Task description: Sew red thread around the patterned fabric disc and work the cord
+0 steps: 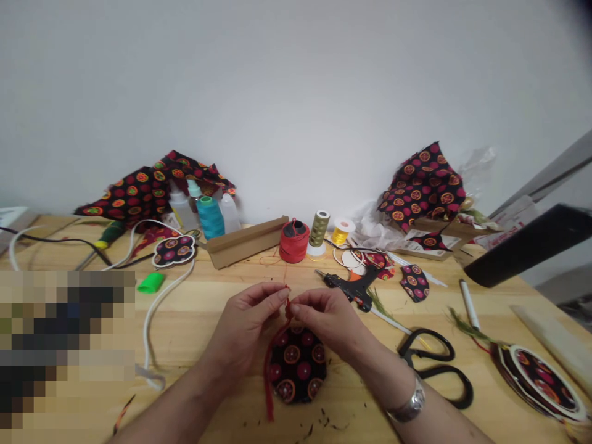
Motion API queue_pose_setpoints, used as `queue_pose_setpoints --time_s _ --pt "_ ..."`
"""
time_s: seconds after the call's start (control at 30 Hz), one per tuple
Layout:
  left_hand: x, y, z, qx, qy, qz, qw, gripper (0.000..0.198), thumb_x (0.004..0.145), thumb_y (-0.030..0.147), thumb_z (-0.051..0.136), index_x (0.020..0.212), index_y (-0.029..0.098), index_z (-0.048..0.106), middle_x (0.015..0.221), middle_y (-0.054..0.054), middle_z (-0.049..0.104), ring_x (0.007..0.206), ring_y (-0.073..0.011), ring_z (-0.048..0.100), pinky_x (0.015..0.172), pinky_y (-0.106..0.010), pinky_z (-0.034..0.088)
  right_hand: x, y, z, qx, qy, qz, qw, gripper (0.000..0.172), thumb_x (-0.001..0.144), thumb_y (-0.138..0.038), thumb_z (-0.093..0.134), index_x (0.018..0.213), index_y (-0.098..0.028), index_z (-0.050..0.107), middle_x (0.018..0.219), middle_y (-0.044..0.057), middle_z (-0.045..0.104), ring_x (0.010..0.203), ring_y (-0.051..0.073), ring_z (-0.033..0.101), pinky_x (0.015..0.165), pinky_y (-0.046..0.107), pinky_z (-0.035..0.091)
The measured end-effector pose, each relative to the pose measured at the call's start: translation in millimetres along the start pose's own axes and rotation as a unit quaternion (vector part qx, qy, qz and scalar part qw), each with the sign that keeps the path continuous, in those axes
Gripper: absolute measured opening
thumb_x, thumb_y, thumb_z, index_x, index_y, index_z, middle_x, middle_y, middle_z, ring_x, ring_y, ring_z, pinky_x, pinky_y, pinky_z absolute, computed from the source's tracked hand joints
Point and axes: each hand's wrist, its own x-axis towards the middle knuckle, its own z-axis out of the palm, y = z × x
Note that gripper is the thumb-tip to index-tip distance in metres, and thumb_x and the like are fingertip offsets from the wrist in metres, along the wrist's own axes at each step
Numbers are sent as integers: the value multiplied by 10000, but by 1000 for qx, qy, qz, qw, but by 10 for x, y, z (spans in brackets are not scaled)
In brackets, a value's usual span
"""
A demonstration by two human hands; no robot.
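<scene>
My left hand (247, 320) and my right hand (324, 317) meet over the table, thumb and fingertips of each pinched on a knotted red cord (288, 308). Just below them lies a many-sided piece covered in black patterned fabric (298, 364), with dark red and orange circles. A red tassel (269, 385) hangs down along its left side. From the knot a thin red strand runs up toward the red cord spool (294, 243). A silver bracelet (409, 404) is on my right wrist.
Black-handled scissors (437, 339) lie right of my right forearm, and a glue gun (354, 283) beyond my hand. Thread spools, bottles and a cardboard tray (250, 242) line the back. A white cable (148, 320) curves at left; a round fabric-covered piece (541, 382) lies far right.
</scene>
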Motion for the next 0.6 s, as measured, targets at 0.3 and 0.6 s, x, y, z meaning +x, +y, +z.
queue_pose_setpoints --time_s 0.3,0.6 --pt "13 29 4 48 49 41 997 149 631 246 720 743 153 687 645 3 656 584 -91 553 548 -183 422 -2 13 0 -8 0 16 1000 176 721 -228 571 688 -112 699 603 11 639 520 90 486 509 212 352" --pt "15 -3 -6 14 15 12 1000 202 624 209 730 816 158 692 739 -27 698 643 -106 601 606 -195 460 4 -4 -13 13 9 14 1000 189 721 -251 573 693 -117 702 643 22 657 550 100 517 548 222 382"
